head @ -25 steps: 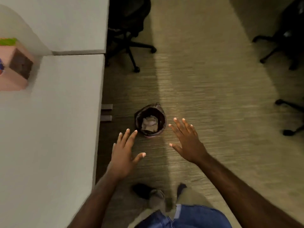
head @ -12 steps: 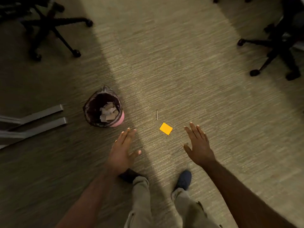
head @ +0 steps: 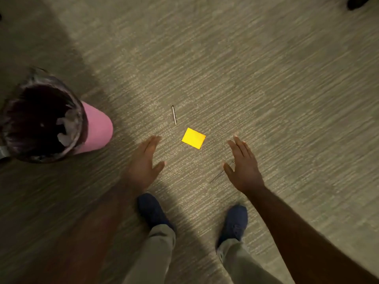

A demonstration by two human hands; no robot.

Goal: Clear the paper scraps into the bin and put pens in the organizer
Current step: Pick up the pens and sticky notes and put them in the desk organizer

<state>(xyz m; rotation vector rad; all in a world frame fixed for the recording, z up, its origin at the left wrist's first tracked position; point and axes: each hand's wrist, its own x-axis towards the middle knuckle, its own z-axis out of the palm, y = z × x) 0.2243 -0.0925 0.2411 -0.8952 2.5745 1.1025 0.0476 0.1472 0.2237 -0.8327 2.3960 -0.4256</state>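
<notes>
Two pens and one yellow paper square on the carpet.

I see both hands spread flat, holding nothing: left hand [head: 143, 165], right hand [head: 244, 167]. The paper [head: 193, 138] lies between them; a pale pen [head: 174, 115] just beyond, a dark pen [head: 220, 174] partly under my right thumb; pink bin [head: 96, 128] left.

Dim scene, with one diagonal band of light running across the floor [head: 246, 78] while deep shadow swallows its left side. The left hand [head: 143, 165] smears with motion blur; wide-angle bending curves the frame edges.
</notes>
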